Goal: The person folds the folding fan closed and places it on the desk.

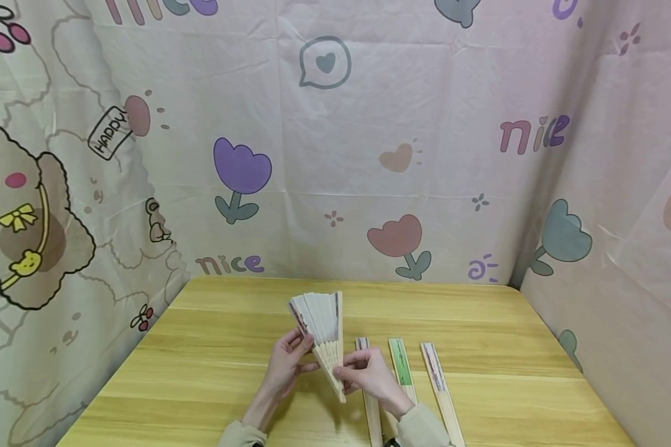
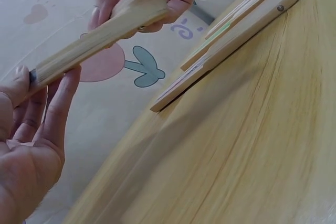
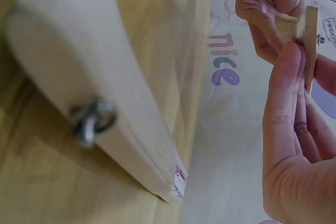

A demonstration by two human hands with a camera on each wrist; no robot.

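Observation:
A folding fan (image 1: 320, 320) with white leaf and pale wooden ribs is partly spread above the table, its narrow pivot end pointing down. On its left side, my left hand (image 1: 282, 363) grips the outer rib with thumb in front and fingers behind. My right hand (image 1: 371, 375) pinches the right outer rib lower down, close to the pivot. From the left wrist view, the fan (image 2: 79, 51) appears edge-on between both hands. In the right wrist view, fingers of my right hand (image 3: 294, 145) lie along a wooden rib (image 3: 311, 40), with a small metal pivot beside it.
Three folded fans lie on the wooden table (image 1: 201, 347): one fan (image 1: 371, 413) partly under my right hand, a green-printed fan (image 1: 402, 366), and another fan (image 1: 442, 388) farther right. A printed cloth curtain (image 1: 335, 124) rises behind the table and along its sides.

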